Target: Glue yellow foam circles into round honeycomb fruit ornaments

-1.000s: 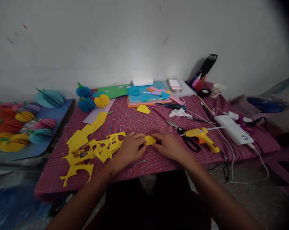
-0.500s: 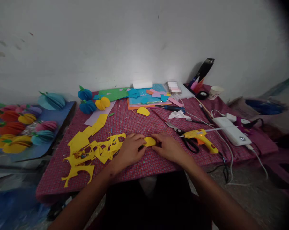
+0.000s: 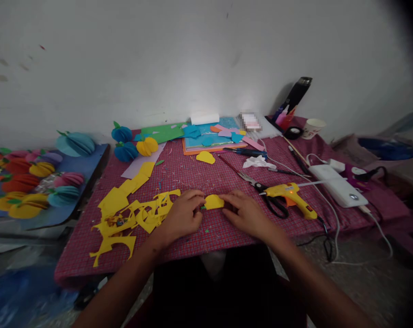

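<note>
A folded yellow paper piece (image 3: 214, 202) with a rounded upper edge lies on the checked cloth between my hands. My left hand (image 3: 185, 213) has its fingers curled at the piece's left end, where a small green bit shows near the fingertips. At the right end, my right hand (image 3: 246, 212) pinches the piece between fingers and thumb. Behind them rests another yellow paper cutout (image 3: 205, 157). Yellow paper scraps (image 3: 148, 214) with cut-out holes spread beside my left hand. To the right of my right hand lie black-handled scissors (image 3: 273, 205) and a yellow glue gun (image 3: 291, 197).
Paper pumpkins (image 3: 121, 151) stand at the back left, with several more on a blue board (image 3: 90, 168). Coloured paper sheets (image 3: 193, 141) lie at the back. A white power bank (image 3: 338, 186) with cables, a paper cup (image 3: 313, 128) and a black bottle (image 3: 297, 95) are right.
My hands have moved slightly apart, showing more of the folded yellow piece, especially its left end. The view has shifted a little.
</note>
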Demonstrator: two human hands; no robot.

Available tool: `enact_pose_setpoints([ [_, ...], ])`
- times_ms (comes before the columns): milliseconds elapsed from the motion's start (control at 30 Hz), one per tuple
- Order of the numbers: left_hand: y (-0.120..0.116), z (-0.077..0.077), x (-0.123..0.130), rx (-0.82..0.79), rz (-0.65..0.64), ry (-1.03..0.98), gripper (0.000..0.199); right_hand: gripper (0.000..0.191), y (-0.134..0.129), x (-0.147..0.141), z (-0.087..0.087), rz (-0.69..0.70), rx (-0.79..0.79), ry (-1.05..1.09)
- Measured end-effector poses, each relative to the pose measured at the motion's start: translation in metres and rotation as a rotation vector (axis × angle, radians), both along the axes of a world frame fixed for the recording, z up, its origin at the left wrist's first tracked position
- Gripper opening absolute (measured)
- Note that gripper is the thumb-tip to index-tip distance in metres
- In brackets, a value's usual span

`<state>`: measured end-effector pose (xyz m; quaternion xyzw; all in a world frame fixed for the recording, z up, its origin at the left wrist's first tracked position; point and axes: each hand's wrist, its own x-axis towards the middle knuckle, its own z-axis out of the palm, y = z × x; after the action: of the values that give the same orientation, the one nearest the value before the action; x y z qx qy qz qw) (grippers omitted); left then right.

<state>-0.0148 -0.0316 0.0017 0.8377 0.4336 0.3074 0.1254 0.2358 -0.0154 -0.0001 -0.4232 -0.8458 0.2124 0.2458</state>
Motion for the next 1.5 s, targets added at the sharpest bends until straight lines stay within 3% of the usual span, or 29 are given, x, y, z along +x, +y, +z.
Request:
enact_pose_setpoints([
  [200,-0.001,0.003,0.000,0.023,-0.003,0.056,0.038,0.037,0.000,0.000,-0.007,-0.036,0.006,0.045],
  [600,-0.003,0.005,0.000,-0.027,-0.037,0.163,0.038,0.027,-0.002,0.002,-0.011,0.033,0.105,0.016],
  [967,-0.004,0.009,0.001,-0.061,-0.038,0.205,0.041,0.025,-0.001,0.000,-0.009,0.031,0.103,-0.008],
  [1367,-0.004,0.011,0.002,-0.009,-0.037,0.120,0.044,0.025,-0.002,-0.002,-0.009,0.025,0.098,0.002],
  [1500,-0.008,0.016,0.007,0.043,-0.088,0.157,0.031,0.026,-0.003,-0.001,-0.009,0.030,0.096,-0.003],
])
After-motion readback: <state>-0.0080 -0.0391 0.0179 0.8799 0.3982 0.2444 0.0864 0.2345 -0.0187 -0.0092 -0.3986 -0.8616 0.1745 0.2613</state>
